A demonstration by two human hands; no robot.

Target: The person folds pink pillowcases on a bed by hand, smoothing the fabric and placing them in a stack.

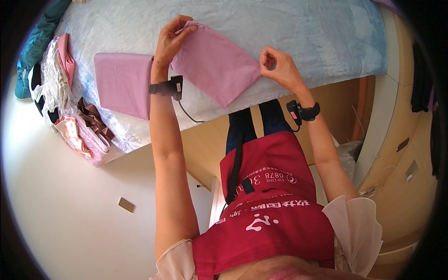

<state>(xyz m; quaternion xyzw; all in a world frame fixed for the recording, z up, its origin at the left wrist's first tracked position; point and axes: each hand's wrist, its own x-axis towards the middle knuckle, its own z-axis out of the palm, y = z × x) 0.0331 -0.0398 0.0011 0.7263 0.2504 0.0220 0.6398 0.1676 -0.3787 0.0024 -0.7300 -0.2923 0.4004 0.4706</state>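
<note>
A pink cloth piece, which may be a fabric bag, lies at a slant over the bed's pale blue cover. My left hand pinches its upper left end between thumb and fingers, where the fabric looks gathered. At the opposite corner, on the right, my right hand has thumb and forefinger brought together on the tip of the cloth. Left of my left wrist rests a neatly folded mauve cloth, flat and roughly square. Both wrists wear black straps with small wired devices.
Along the bed's left side are a clear plastic wrapper, a folded pink item, a brown ribbon-like cloth and a teal cloth. The bed's front edge runs before my legs. A wooden cabinet side stands at right.
</note>
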